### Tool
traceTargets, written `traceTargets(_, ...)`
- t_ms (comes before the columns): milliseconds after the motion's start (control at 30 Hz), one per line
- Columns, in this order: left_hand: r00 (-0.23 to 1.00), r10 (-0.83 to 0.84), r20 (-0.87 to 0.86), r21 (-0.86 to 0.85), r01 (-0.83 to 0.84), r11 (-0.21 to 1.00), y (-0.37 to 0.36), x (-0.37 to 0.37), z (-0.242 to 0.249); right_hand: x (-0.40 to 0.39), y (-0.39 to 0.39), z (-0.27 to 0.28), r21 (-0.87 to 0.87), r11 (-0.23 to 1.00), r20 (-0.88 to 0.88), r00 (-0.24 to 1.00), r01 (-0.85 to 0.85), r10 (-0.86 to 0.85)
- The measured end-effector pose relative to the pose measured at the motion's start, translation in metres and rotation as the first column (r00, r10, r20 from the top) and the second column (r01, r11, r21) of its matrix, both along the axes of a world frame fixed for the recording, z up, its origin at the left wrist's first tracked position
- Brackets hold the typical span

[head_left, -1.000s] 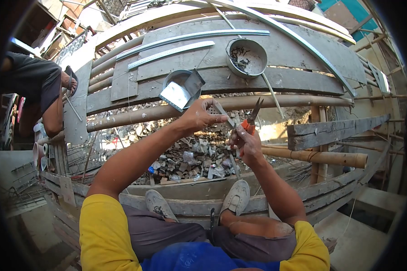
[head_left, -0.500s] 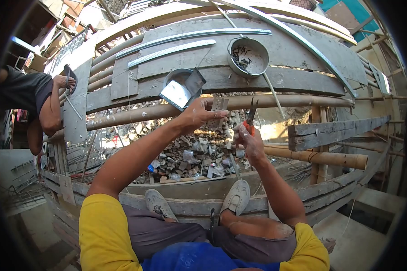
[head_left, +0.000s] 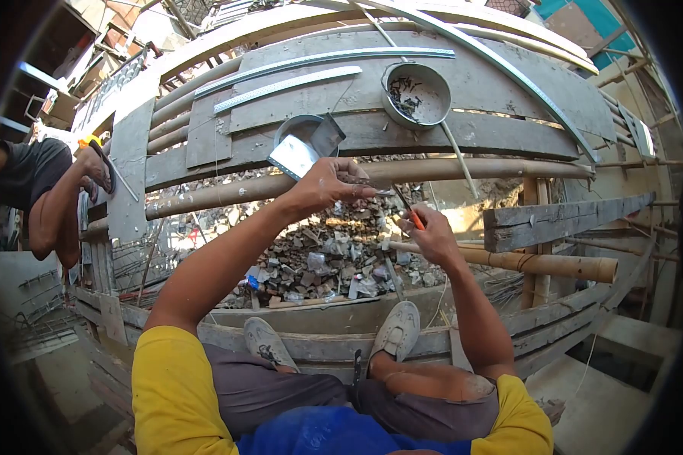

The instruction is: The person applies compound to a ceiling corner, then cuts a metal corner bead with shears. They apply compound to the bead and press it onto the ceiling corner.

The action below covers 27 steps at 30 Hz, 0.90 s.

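Pinched between the thumb and fingers of my left hand [head_left: 320, 188] is a small perforated metal piece [head_left: 384, 192], now turned nearly edge-on and mostly covered by the fingers. My right hand [head_left: 435, 239] is closed round the orange handle of a pair of snips [head_left: 413, 217]. The dark blades point up and left, their tips right by the metal piece. Just beyond my left hand, a round container [head_left: 283, 135] has a shiny flat sheet-metal tool [head_left: 296, 156] lying across it. A grey pot [head_left: 445, 102] with small dark fasteners inside stands farther off on the planks.
Perforated metal strips [head_left: 288, 89] and a long metal profile [head_left: 501, 68] lie on the plank platform [head_left: 508, 136]. A bamboo pole [head_left: 478, 168] crosses below my hands, above rubble [head_left: 319, 262]. At left sits another person [head_left: 49, 171]. A wooden beam [head_left: 569, 220] juts in at right.
The metal piece has turned from face-on to nearly edge-on. My right hand has moved slightly right and down, swinging the snips' blades left toward it. The other person's arm and foot have shifted.
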State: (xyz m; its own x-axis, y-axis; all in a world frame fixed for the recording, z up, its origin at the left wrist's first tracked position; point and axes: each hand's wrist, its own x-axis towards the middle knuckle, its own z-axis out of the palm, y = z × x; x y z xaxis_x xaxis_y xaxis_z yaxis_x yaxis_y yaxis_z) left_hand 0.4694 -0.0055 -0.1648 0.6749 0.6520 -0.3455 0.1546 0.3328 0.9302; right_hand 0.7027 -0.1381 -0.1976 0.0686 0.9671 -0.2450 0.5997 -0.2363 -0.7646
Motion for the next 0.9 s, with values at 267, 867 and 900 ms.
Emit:
traceTargets(267,0.997,0.075,0.003,0.004,-0.075,0.997,0.007,-0.004,-0.014,-0.003,-0.003,0.003,-0.070,0.997,-0.020,0.999,-0.034,0.033)
traceTargets(867,0.967,-0.054,-0.250,0.333,0.139,0.933,0.010,-0.002,-0.003,-0.015,0.002,0.002,-0.215,0.969,0.044,0.989,-0.125,0.138)
traceTargets(900,0.963,-0.054,-0.263,0.345,0.147,0.927,0.010,-0.002,-0.004,-0.016,0.001,0.001,-0.213,0.968,0.021,0.990,-0.131,0.139)
